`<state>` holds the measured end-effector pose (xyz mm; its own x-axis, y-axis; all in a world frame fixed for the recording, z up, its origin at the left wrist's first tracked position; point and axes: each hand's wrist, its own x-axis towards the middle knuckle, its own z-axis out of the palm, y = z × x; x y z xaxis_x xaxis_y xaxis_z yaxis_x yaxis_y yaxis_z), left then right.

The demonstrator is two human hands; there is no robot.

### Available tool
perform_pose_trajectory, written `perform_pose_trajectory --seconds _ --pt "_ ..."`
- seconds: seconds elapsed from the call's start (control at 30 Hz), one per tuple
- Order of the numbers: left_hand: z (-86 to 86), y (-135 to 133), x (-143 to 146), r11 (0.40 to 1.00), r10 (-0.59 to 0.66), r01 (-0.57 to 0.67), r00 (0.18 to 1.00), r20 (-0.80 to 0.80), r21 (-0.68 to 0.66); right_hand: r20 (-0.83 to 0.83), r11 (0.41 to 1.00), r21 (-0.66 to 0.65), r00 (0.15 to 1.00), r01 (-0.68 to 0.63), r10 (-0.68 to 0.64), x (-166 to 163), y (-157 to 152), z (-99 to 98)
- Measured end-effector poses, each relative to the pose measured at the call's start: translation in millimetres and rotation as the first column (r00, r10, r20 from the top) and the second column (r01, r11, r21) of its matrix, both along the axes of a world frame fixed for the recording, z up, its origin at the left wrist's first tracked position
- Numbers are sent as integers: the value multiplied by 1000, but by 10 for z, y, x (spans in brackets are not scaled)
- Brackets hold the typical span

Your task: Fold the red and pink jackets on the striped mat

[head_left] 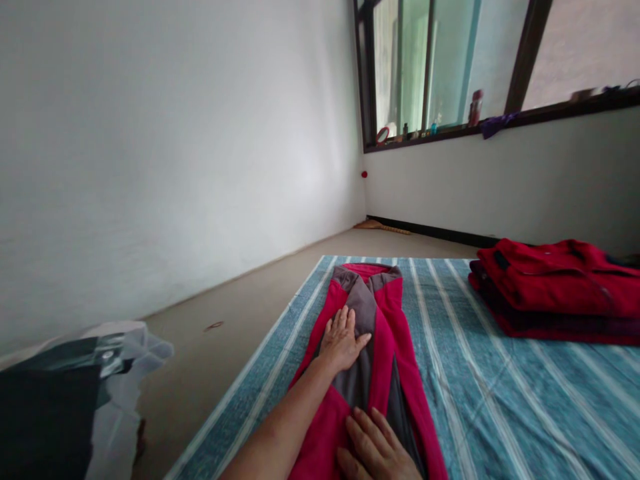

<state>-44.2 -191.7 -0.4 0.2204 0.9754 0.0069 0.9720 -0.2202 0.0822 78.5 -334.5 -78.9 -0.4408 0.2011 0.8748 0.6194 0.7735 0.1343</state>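
Observation:
A red and grey jacket [385, 313] lies folded lengthwise into a narrow strip on the striped blue bed sheet [450, 373], its collar at the far end. My left hand [343, 340] rests flat on the grey panel near the middle, fingers spread. Closer to me, my right hand [377, 447] lies palm down on the lower part of the garment, its fingers stretched out. Neither hand grips the cloth. The near end of the jacket runs out of the bottom of the view.
To the right sits a stack of folded red and dark clothes [560, 287]. A plastic bag with dark contents [115, 387] stands at the lower left. Small bottles [475, 108] and a purple cloth [495, 125] are on the window sill. A broom [383, 226] lies in the corner.

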Motion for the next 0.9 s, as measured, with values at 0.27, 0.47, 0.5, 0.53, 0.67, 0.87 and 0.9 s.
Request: perform_pose_trajectory --seconds 0.27,0.47,0.5,0.53,0.67,0.87,0.9 --pt "219 295 -60 981 181 -193 919 350 1 -303 999 33 952 -39 48 -317 -56 -87" --pt "325 562 -63 953 297 -298 885 358 -51 -313 998 62 949 -16 35 -376 -32 -186" --pt "329 592 -62 950 304 -306 879 367 -53 -321 998 58 947 -8 26 -385 -29 -188" --pt "330 618 -61 949 306 -310 873 379 -53 -326 998 56 945 -5 23 -393 -24 -188" --pt "301 697 -58 949 298 -315 855 424 -31 -371 994 99 926 -42 76 -409 17 -176" --pt "220 741 -70 941 307 -338 875 375 17 -363 996 13 928 -88 87 -514 40 -367" --pt "221 743 -71 942 307 -336 883 355 22 -352 997 -17 934 -77 66 -554 35 -435"
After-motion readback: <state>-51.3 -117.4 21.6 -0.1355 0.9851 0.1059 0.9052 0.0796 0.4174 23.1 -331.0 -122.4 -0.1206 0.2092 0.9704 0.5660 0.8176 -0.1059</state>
